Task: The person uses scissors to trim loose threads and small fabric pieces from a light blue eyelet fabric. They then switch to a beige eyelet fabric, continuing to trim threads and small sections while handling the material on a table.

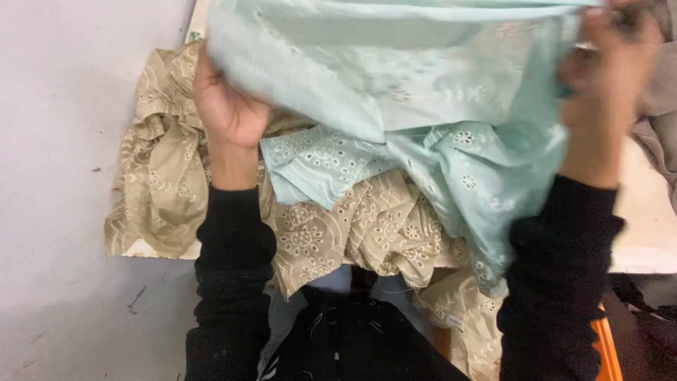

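1. The left hand (pixel 229 106) is closed on the left edge of the pale green eyelet cloth (pixel 423 92), fingers tucked behind the fabric; the right hand (pixel 603 77) grips the cloth's right edge near the top corner, blurred, so its fingers are hard to make out.
2. The cloth is held up and spread between both hands, above a heap of beige eyelet cloth (pixel 367 226); its upper edge is cut off by the frame.
3. The beige heap spills over the near edge of the white bench (pixel 645 226); bare room shows on the bench at the right and on the grey floor (pixel 56 212) at the left.
4. A small white label (pixel 455 322) hangs at the beige cloth's lower hem.
5. An orange seat edge (pixel 606 346) peeks out beside the right sleeve, mostly hidden.
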